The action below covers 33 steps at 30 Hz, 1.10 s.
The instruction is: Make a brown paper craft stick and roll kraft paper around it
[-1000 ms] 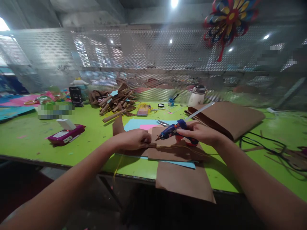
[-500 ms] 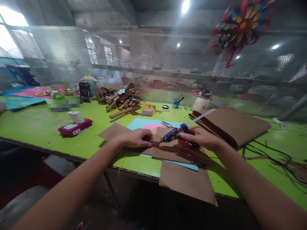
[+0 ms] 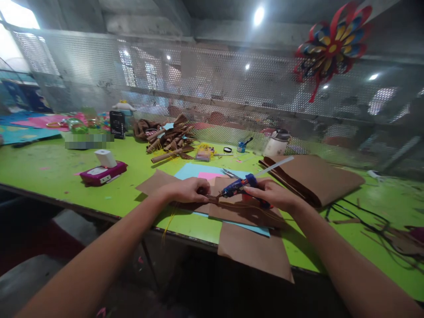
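Observation:
My right hand (image 3: 270, 193) is closed around a blue hot glue gun (image 3: 237, 185), its nozzle pointing left. A clear glue stick (image 3: 276, 164) juts out of the gun's back end. My left hand (image 3: 190, 191) pinches a small rolled piece of brown paper (image 3: 212, 198), and the nozzle meets or nearly meets this piece's right end. Beneath both hands lie brown paper sheets (image 3: 238, 214) over light blue paper (image 3: 188, 170), with a pink sheet (image 3: 208, 176) partly covered. Scissors (image 3: 228, 173) rest just behind the glue gun.
Behind the hands are a pile of brown paper rolls (image 3: 172, 141), yellow string (image 3: 204, 151) and a small blue jar (image 3: 241, 147). Folded brown paper (image 3: 318, 176) and black cords (image 3: 361, 216) lie at right. At left sits a purple pack (image 3: 103, 173). One brown sheet (image 3: 255, 254) overhangs the table's front edge.
The view has shifted slightly. Both hands keep nearly the same pose, with the glue gun's nozzle still at the brown paper piece.

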{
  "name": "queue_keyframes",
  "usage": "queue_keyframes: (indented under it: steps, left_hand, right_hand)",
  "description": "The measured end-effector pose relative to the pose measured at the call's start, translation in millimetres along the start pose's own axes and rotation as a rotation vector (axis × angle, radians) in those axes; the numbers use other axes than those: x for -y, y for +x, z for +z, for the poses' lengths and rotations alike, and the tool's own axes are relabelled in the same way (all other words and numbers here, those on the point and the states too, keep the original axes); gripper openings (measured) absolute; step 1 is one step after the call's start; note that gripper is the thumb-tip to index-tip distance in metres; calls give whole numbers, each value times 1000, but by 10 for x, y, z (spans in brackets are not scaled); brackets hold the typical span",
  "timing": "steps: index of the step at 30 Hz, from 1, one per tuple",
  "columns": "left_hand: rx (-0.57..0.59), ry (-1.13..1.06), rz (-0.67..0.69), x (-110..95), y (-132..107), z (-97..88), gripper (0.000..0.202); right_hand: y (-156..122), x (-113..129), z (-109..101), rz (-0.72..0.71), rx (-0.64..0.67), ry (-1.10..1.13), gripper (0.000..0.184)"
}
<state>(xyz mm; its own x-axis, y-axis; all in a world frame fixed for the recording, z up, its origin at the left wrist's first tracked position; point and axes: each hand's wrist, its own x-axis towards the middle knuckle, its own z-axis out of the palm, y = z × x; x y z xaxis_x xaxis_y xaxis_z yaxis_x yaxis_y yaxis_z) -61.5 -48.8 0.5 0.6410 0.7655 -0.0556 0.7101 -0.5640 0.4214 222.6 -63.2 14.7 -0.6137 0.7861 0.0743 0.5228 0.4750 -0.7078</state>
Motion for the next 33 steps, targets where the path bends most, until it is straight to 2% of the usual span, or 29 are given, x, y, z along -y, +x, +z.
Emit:
queue_keyframes:
  steps: [4, 15, 22, 33]
  left_hand:
    - [-1, -16, 23, -22, -8, -5, 23]
    - [-18, -11, -5, -52, -10, -4, 19]
    - [-34, -17, -7, -37, -8, 11, 17]
    - [-32, -47, -13, -36, 6, 19, 19]
  right_hand:
    - [-2, 14, 34, 41, -10, -20, 47]
    - [29, 40, 66, -25, 0, 13, 45]
    - [35, -3, 70, 16, -13, 22, 46]
    - [36, -32, 61, 4, -31, -1, 45]
